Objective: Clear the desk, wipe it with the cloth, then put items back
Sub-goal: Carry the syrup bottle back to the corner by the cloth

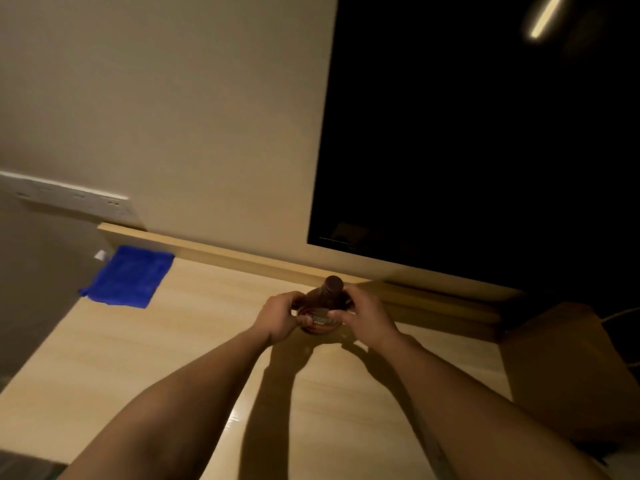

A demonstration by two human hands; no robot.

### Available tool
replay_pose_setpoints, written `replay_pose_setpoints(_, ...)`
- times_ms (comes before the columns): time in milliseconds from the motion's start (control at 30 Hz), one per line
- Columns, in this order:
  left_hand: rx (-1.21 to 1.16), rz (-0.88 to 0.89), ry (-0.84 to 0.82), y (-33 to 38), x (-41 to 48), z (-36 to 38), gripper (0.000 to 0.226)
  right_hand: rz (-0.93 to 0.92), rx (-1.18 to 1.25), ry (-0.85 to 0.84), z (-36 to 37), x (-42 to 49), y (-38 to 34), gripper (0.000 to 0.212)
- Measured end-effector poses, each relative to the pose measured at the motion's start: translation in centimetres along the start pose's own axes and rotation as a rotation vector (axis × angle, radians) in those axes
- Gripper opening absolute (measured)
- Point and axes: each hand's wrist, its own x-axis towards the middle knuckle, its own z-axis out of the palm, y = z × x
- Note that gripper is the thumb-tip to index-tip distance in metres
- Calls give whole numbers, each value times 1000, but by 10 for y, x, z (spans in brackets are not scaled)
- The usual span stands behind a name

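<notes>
Black screen (pixel 485 133) on wall, upper right, dark

Light wood desk (pixel 173 358) below, raised ledge along back

Brown box (pixel 561 368) at desk's right end

Blue cloth (pixel 128 277) flat at far left corner, against ledge, well apart from hands

Left hand (pixel 278 315) and right hand (pixel 367 318) mid-desk near ledge, fingers curled round brown syrup bottle (pixel 332 289) from both sides

Bottle upright, cap toward screen; base touching desk or not: cannot tell

Upright brown bottle (pixel 317 322); flat blue cloth (pixel 128 277)
</notes>
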Motion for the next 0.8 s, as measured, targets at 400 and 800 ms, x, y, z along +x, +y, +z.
replay_pose_setpoints(400, -17, -88, 52, -115, -4, -147, 41, -80, -27, -60, 118, 70, -130, 45)
replay_pose_setpoints(800, -33, -112, 96, -203, 32, -250, 42, -105, -83, -84, 203, 158, -213, 43)
